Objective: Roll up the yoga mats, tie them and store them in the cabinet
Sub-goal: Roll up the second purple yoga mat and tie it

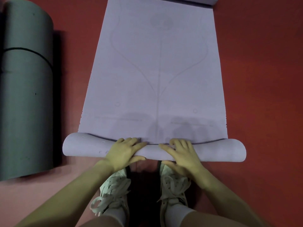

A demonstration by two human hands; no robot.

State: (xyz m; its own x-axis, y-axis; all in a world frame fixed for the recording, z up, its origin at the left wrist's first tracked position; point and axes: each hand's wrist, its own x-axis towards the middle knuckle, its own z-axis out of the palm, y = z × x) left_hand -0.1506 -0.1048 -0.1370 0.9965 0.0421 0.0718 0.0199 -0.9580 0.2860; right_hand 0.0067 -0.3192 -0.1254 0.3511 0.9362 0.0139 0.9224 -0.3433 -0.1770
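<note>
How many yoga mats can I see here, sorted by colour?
Lavender mat, partly rolled under the left hand and right hand: 1
Dark green mat, rolled and tied with a cord, lying to the left: 1
Total: 2

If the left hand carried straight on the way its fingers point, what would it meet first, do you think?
The left hand rests on the roll, pointing up the lilac mat. It would probably meet only the mat's flat part; nothing else lies there.
</note>
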